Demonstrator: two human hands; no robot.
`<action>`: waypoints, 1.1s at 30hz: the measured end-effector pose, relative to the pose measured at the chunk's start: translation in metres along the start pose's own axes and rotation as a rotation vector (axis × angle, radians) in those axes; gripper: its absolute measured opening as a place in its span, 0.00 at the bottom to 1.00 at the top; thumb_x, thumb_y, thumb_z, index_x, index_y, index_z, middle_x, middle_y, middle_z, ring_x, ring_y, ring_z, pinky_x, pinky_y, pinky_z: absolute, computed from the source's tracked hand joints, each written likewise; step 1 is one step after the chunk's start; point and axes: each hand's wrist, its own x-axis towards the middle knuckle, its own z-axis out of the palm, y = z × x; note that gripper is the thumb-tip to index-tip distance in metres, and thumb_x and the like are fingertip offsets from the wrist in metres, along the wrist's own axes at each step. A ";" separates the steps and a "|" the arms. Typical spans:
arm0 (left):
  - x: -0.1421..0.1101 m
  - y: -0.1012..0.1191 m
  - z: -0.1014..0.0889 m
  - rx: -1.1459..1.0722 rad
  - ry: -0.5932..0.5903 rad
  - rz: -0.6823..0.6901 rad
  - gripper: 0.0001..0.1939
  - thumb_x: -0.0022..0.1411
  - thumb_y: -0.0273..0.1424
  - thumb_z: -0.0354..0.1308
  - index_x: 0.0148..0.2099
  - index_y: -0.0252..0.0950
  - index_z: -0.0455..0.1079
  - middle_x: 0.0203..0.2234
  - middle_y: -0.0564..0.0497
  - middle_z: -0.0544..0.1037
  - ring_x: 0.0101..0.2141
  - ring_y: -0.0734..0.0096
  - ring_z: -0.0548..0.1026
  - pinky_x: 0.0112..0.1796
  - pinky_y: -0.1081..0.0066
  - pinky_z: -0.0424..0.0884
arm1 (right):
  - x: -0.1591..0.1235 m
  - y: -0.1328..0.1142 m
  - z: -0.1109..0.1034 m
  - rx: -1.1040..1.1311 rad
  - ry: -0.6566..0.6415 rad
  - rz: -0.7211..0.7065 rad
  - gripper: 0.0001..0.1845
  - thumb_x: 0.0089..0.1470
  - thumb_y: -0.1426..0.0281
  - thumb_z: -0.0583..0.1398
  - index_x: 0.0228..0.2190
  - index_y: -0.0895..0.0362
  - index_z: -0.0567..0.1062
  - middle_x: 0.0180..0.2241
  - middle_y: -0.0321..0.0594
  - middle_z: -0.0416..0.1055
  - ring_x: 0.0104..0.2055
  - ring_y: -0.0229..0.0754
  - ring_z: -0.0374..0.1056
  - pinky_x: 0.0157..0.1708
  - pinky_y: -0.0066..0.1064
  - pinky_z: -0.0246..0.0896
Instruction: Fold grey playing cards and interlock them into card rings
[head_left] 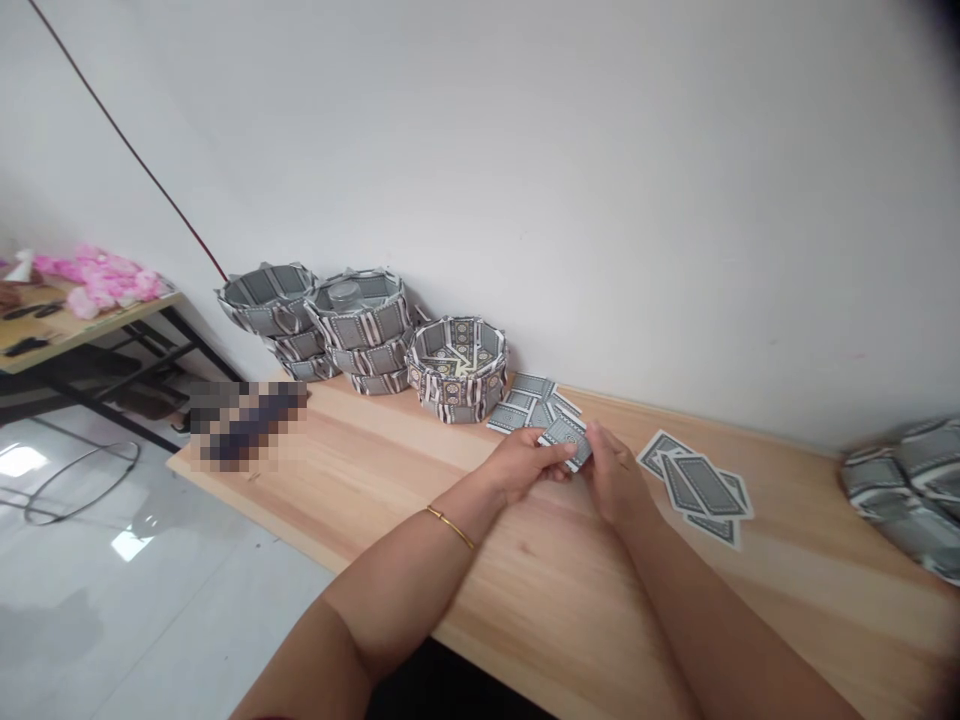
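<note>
Both of my hands meet over the middle of a light wooden table [525, 590]. My left hand [521, 465], with a thin gold bangle on its wrist, and my right hand [613, 478] pinch the same grey patterned playing card [568, 437], fingers closed on its edges. Just behind the hands lies a loose group of similar cards [529, 400], face down. Another small pile of cards [701, 487] lies to the right of my right hand.
Bowls folded from cards stand along the white wall: a single one [456, 366] near the cards and two stacks [360, 325] [274, 305] further left. More folded card pieces [904, 490] sit at the right edge. A side table with pink flowers [101, 280] stands at far left.
</note>
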 end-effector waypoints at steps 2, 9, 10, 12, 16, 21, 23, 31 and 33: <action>0.001 0.002 -0.001 -0.044 0.031 0.059 0.19 0.42 0.39 0.70 0.30 0.29 0.70 0.22 0.51 0.72 0.21 0.79 0.67 0.26 0.74 0.61 | 0.000 0.001 0.000 0.013 -0.013 0.000 0.24 0.54 0.48 0.51 0.22 0.54 0.68 0.21 0.37 0.68 0.26 0.42 0.62 0.28 0.32 0.59; 0.003 0.009 -0.004 -0.145 0.103 0.115 0.19 0.44 0.38 0.69 0.22 0.31 0.63 0.15 0.56 0.67 0.18 0.82 0.63 0.24 0.75 0.59 | -0.003 -0.004 -0.001 -0.060 -0.141 -0.036 0.23 0.53 0.51 0.55 0.19 0.56 0.66 0.19 0.35 0.62 0.26 0.39 0.58 0.29 0.30 0.55; 0.002 0.008 -0.003 -0.120 0.093 0.112 0.19 0.44 0.38 0.69 0.22 0.31 0.63 0.16 0.55 0.67 0.18 0.81 0.63 0.23 0.75 0.59 | -0.003 -0.004 -0.002 -0.056 -0.116 -0.027 0.23 0.54 0.50 0.54 0.20 0.56 0.67 0.20 0.35 0.63 0.26 0.39 0.58 0.29 0.31 0.55; 0.002 0.006 -0.002 -0.067 0.083 0.096 0.19 0.43 0.39 0.69 0.22 0.31 0.64 0.16 0.55 0.68 0.19 0.80 0.65 0.23 0.76 0.59 | -0.002 -0.004 -0.003 -0.034 -0.060 0.001 0.22 0.55 0.51 0.53 0.22 0.56 0.67 0.22 0.36 0.65 0.27 0.40 0.58 0.29 0.31 0.55; 0.002 0.004 -0.002 -0.095 0.095 0.048 0.19 0.42 0.39 0.69 0.25 0.30 0.67 0.20 0.52 0.71 0.22 0.78 0.68 0.27 0.74 0.64 | 0.000 -0.001 -0.002 0.088 -0.081 0.045 0.20 0.53 0.51 0.55 0.24 0.55 0.69 0.22 0.36 0.65 0.27 0.40 0.60 0.29 0.31 0.56; 0.004 0.005 -0.006 -0.205 0.068 0.001 0.20 0.42 0.40 0.69 0.31 0.29 0.71 0.22 0.49 0.74 0.24 0.74 0.70 0.30 0.70 0.67 | -0.002 0.002 0.003 0.209 -0.238 0.095 0.19 0.53 0.51 0.55 0.27 0.54 0.69 0.22 0.35 0.63 0.26 0.39 0.59 0.28 0.31 0.57; 0.004 0.005 -0.006 -0.204 0.054 0.004 0.20 0.43 0.40 0.69 0.31 0.29 0.71 0.22 0.49 0.74 0.24 0.74 0.70 0.29 0.70 0.67 | -0.002 0.003 0.003 0.274 -0.274 0.096 0.17 0.53 0.53 0.56 0.26 0.54 0.68 0.23 0.34 0.63 0.27 0.38 0.58 0.29 0.30 0.58; 0.001 0.006 -0.001 -0.122 0.008 0.079 0.19 0.45 0.39 0.68 0.33 0.30 0.70 0.24 0.50 0.73 0.24 0.76 0.68 0.27 0.74 0.62 | 0.000 0.009 0.008 0.247 -0.130 0.056 0.18 0.55 0.52 0.55 0.27 0.54 0.68 0.24 0.35 0.65 0.27 0.39 0.61 0.30 0.31 0.61; 0.001 0.006 0.000 -0.101 -0.015 0.077 0.19 0.45 0.39 0.68 0.33 0.30 0.70 0.23 0.51 0.72 0.24 0.77 0.68 0.27 0.74 0.60 | 0.000 0.009 0.007 0.217 -0.118 0.045 0.19 0.55 0.52 0.55 0.27 0.55 0.69 0.24 0.36 0.66 0.27 0.39 0.63 0.31 0.32 0.61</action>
